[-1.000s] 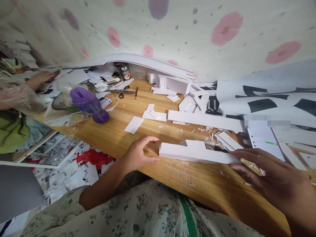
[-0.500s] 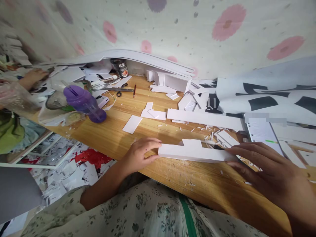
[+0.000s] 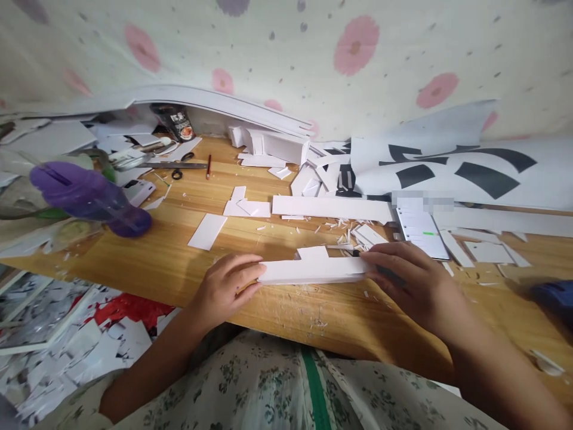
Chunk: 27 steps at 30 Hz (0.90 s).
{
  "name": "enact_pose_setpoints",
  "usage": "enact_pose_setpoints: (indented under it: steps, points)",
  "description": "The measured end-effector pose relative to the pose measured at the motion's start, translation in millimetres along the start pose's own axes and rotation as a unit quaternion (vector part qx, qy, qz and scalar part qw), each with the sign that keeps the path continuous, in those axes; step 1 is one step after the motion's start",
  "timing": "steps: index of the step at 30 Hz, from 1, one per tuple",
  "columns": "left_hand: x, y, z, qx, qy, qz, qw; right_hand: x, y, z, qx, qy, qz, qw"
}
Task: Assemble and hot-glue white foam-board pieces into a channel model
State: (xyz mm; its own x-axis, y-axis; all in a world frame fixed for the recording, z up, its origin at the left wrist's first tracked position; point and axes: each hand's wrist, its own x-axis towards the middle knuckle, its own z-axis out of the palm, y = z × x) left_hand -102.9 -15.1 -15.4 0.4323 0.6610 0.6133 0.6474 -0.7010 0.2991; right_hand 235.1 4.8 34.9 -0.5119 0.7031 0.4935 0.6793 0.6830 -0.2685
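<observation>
A long white board piece with a raised tab on its back edge lies across the near part of the wooden table. My left hand pinches its left end between thumb and fingers. At the opposite end, my right hand grips the piece with its fingertips. Just behind it are small white offcuts and a longer flat white strip. A white rectangle lies beyond my left hand.
A purple bottle stands at the left, near scissors, a pencil and a black cup. Toward the right are a phone, a printed sheet and a dark blue object.
The view has turned to the right, so the table's things appear further left and the other person's hand is out of view. Both my hands still hold the white piece.
</observation>
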Motion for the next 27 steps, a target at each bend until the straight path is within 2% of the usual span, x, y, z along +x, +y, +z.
enact_pose_setpoints:
  steps: [11,20,27]
  points:
    - [-4.5,-2.7,3.3,0.044,0.011,0.015,0.999,-9.4,-3.8,1.5,0.033,0.012,0.024,0.999]
    - [-2.2,0.3,4.1,0.054,0.014,0.025,0.998,-19.0,2.8,3.3,-0.009,0.017,0.008,1.000]
    - [-2.8,2.7,5.0,0.047,0.019,0.020,0.999,-16.9,-4.6,6.5,-0.013,0.044,0.005,0.999]
